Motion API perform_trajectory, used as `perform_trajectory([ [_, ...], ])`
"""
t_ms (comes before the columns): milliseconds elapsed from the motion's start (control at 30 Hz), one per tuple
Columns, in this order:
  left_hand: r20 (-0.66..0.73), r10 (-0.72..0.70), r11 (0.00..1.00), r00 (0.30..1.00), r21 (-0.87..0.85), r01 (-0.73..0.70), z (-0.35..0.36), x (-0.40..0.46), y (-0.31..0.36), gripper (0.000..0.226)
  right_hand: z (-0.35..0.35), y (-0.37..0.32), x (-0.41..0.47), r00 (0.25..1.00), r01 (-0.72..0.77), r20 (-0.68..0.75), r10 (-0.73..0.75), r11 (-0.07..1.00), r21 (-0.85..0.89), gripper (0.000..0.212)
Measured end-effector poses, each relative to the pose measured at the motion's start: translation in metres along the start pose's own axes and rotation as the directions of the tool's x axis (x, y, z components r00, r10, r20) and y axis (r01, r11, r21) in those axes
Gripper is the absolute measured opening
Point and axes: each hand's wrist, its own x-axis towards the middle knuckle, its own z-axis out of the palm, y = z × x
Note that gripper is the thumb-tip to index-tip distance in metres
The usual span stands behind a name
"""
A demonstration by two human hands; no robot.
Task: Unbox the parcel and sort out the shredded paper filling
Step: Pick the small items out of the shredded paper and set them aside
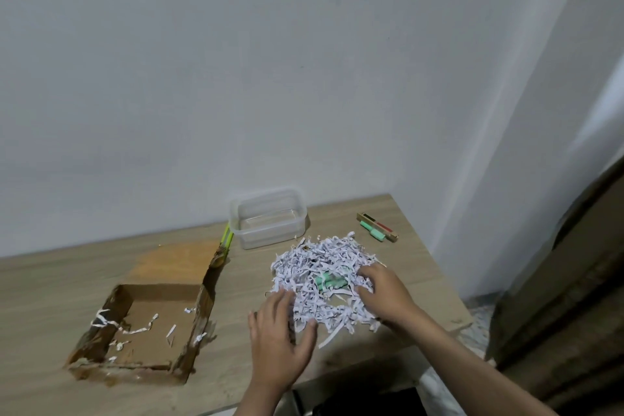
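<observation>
An open brown cardboard box [145,324] lies on the left of the wooden table [50,284], with a few white paper strips left inside. A heap of white shredded paper [317,273] lies right of centre. Green marker-like items [329,281] show through the heap's middle. My left hand [282,338] rests flat at the heap's near-left edge, fingers spread into the strips. My right hand [381,290] presses on the heap's right side, fingers spread among the shreds. Neither hand visibly grips anything.
An empty clear plastic container [268,218] stands behind the heap by the wall. Yellow-green pencils [227,238] lie beside the box flap. A green marker [373,232] and a small wooden bar [378,226] lie at the far right. The table edge runs close on the right.
</observation>
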Motion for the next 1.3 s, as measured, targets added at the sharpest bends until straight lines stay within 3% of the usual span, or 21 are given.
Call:
perform_trajectory([
  [133, -0.053, 0.111, 0.994, 0.992, -0.005, -0.112, 0.001, 0.025, 0.023, 0.043, 0.000, -0.005, -0.006, 0.999, 0.036, 0.035, -0.038, 0.997, 0.062, 0.027],
  [300, 0.176, 0.151, 0.986, 0.973, 0.047, -0.162, 0.012, 0.061, 0.032, 0.049, -0.008, -0.008, -0.011, 0.999, 0.005, 0.032, -0.010, 0.991, 0.137, 0.027],
  [433, 0.232, 0.096, 0.989, 0.968, 0.090, -0.120, 0.015, 0.072, 0.028, 0.045, -0.020, -0.007, -0.014, 0.975, 0.018, -0.221, 0.009, 0.993, 0.120, 0.020],
  [533, 0.191, 0.077, 0.995, 0.979, 0.055, -0.088, 0.018, 0.070, 0.023, 0.043, -0.023, -0.020, -0.015, 0.932, 0.122, -0.349, -0.103, 0.992, 0.034, 0.013],
  [700, 0.139, 0.046, 0.995, 0.989, 0.080, -0.057, 0.021, 0.068, 0.019, 0.030, -0.005, -0.043, -0.002, 0.949, 0.314, -0.029, -0.315, 0.949, -0.035, 0.012],
  [900, 0.123, 0.082, 0.989, 0.989, 0.112, -0.096, 0.020, 0.068, 0.013, 0.015, -0.001, -0.027, 0.014, 0.988, 0.152, 0.009, -0.152, 0.988, 0.012, 0.025],
  [1067, 0.105, 0.111, 0.980, 0.988, 0.151, -0.126, 0.017, 0.067, 0.008, 0.020, -0.001, -0.025, 0.017, 0.991, 0.125, 0.061, -0.122, 0.991, -0.045, 0.036],
  [1300, 0.124, 0.061, 0.978, 0.990, 0.191, -0.084, 0.014, 0.068, 0.006, 0.030, -0.003, -0.019, 0.014, 0.996, 0.090, 0.034, -0.087, 0.992, -0.093, 0.035],
])
